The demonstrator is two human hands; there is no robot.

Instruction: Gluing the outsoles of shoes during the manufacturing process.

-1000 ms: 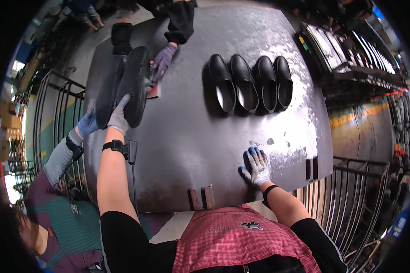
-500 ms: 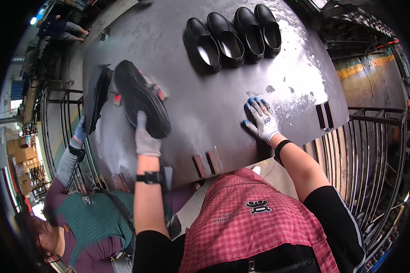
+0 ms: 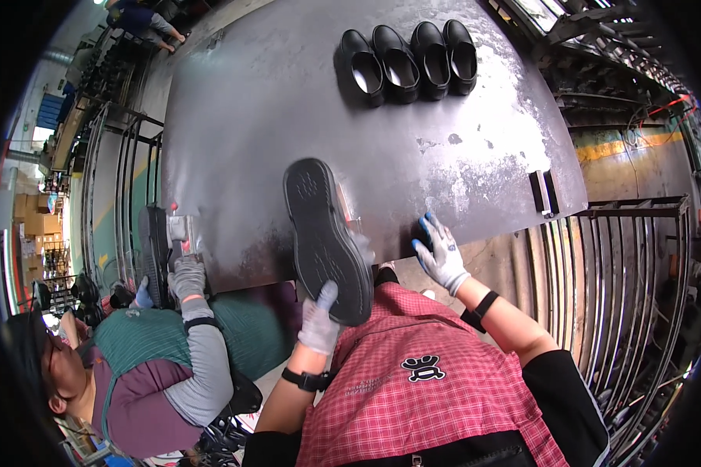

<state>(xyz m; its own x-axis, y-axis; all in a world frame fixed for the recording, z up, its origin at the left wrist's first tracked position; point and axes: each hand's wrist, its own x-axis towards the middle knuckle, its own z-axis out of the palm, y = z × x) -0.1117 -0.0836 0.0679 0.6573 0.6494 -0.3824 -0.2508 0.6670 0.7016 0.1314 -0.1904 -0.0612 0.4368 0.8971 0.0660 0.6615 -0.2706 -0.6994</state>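
My left hand (image 3: 319,323), in a grey-white glove, is closed on the heel end of a black shoe (image 3: 329,245). Its patterned sole faces up toward me, with my thumb lying on it. The shoe hangs over the near edge of the dark metal table (image 3: 249,171), and its upper is hidden underneath. My right hand (image 3: 442,253), gloved with blue fingertips, is open and empty beside that edge, fingers apart. Something pale and reddish (image 3: 344,204) shows partly behind the shoe; I cannot make out what it is.
Several black slip-on shoes (image 3: 401,66) stand in a row at the table's far side. Two dark bars (image 3: 544,193) sit at its right edge. At left, a co-worker (image 3: 156,350) holds another dark shoe (image 3: 156,249). Metal racks (image 3: 623,288) flank the table.
My left hand has brought the shoe nearer and to the right. My right hand has lifted off the tabletop and drawn back. The co-worker's shoe has moved nearer, their other hand now beside it.
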